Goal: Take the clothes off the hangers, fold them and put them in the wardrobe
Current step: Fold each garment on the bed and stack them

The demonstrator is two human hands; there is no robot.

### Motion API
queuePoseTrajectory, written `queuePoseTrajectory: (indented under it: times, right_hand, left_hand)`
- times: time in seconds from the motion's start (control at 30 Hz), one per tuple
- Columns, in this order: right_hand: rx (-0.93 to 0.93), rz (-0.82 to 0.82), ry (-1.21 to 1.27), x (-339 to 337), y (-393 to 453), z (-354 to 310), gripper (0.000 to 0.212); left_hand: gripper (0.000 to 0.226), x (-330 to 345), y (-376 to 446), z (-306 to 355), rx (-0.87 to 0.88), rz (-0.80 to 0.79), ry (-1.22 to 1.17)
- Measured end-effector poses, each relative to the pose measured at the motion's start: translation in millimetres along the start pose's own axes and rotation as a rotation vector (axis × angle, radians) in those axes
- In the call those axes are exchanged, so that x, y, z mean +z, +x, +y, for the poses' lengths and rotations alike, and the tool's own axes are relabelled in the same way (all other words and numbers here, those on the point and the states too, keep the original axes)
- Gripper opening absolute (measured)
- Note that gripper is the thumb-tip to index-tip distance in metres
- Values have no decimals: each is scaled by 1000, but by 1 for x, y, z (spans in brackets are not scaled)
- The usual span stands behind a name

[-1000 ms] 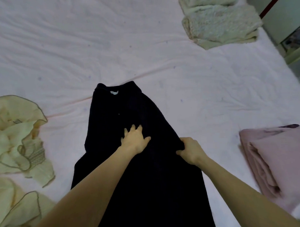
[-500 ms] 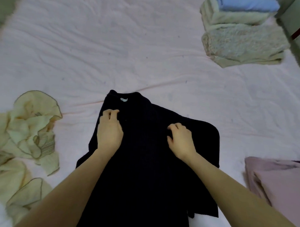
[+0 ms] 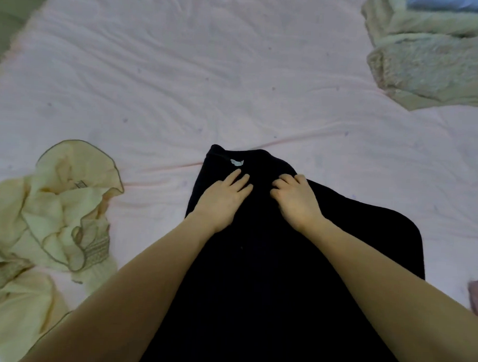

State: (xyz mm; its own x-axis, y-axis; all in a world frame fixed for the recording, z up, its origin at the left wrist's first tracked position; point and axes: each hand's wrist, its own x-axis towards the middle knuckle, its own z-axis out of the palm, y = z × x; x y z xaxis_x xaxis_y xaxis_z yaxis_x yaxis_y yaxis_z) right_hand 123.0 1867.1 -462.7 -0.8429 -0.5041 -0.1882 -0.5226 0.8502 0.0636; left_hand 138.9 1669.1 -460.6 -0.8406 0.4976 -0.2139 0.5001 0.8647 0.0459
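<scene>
While the black garment (image 3: 270, 263) lies flat on the pink bed sheet (image 3: 209, 71), both hands have moved up toward its collar label since a second ago; left of the garment a crumpled cream garment (image 3: 55, 215) waits unfolded; the left hand (image 3: 223, 199) presses with straight fingers just below the label; the right hand (image 3: 294, 201), fingers curled, seems to pinch the cloth beside it; a side panel is now folded inward, so folding has begun; right and beyond, a folded pile (image 3: 432, 57) rests.
</scene>
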Motion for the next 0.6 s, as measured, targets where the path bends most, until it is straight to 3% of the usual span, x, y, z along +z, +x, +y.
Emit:
queuePoseTrajectory:
  times: [0.07,0.13,0.27,0.4,0.5,0.6]
  right_hand:
    - [37,60,176,3,8,3,13]
    - [75,17,425,2,18,2,4]
    - [-16,-71,676,-10,41,6,9]
    - [-64,-148,861,-23,54,8,5]
    - [54,-170,1042,-24,56,9,28]
    - [89,-152,1079,-22,54,11,21]
  left_hand:
    - [57,5,11,-23,-48,-42,6]
    - [45,6,18,-43,-20,-76,-81]
    - [16,-11,32,-70,-4,-180,-469]
    - [13,-30,35,-75,-170,-347,-1100]
    - [20,-28,32,-73,-310,-400,-1353]
    - [20,-22,30,-68,-380,-440,-1541]
